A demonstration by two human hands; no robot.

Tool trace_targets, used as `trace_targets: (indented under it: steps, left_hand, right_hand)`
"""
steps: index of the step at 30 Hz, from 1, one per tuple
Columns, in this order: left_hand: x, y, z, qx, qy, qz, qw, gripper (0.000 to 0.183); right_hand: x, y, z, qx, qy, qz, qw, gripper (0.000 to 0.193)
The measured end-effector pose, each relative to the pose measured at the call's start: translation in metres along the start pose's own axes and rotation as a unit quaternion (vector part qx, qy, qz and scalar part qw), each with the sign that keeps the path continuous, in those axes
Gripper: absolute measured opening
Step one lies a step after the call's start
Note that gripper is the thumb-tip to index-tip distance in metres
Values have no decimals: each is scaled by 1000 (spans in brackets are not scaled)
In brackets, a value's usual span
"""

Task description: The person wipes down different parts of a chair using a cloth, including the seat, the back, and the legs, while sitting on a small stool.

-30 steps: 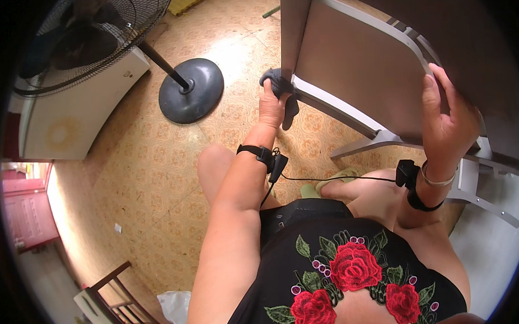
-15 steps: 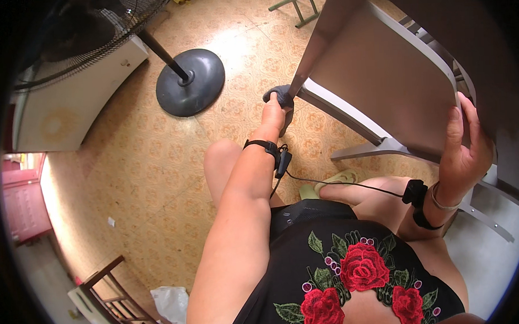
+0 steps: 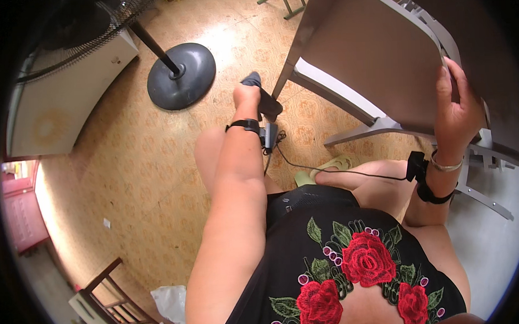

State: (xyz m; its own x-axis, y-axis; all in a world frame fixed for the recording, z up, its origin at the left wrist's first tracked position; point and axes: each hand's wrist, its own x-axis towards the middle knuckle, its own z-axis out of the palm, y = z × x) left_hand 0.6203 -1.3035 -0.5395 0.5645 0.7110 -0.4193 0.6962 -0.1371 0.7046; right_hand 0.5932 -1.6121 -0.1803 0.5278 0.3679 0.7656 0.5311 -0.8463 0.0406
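A dark grey cloth point(image 3: 270, 108) is bunched in my left hand point(image 3: 246, 97), whose fingers are closed round it. The cloth is beside the lower corner of a large brown panel point(image 3: 370, 61); I cannot tell if they touch. This panel stands tilted on its side, with a light grey folding frame point(image 3: 340, 93) and legs against it. My right hand point(image 3: 459, 106) grips the panel's right edge, thumb on the near face and some fingers hidden behind. Both wrists wear black straps with small devices, joined by a thin cable point(image 3: 340, 173).
A standing fan's round black base point(image 3: 182, 76) is on the patterned floor at the far left, before a pale cabinet point(image 3: 74, 97). A brown wooden chair point(image 3: 118, 292) and a white plastic bag point(image 3: 171, 305) are at the lower left. A green-legged stool point(image 3: 288, 2) stands at the back.
My left hand has moved left with the cloth, off the panel's edge. My right hand keeps its grip on the panel. The whole view has shifted slightly.
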Motion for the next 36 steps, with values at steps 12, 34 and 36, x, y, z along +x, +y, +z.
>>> trace_targets:
  steps: [12, 34, 36]
  left_hand:
    - [5, 4, -46, -624, -224, -7, 748, 30]
    - [-47, 21, 43, -662, -353, -132, 648, 34]
    - [-39, 25, 47, -673, -306, -152, 656, 32]
  right_hand:
    - [-2, 20, -2, -52, 37, -65, 996, 15]
    - [1, 10, -5, -35, 27, -43, 998, 15]
    - [1, 10, -7, -40, 15, -71, 997, 15]
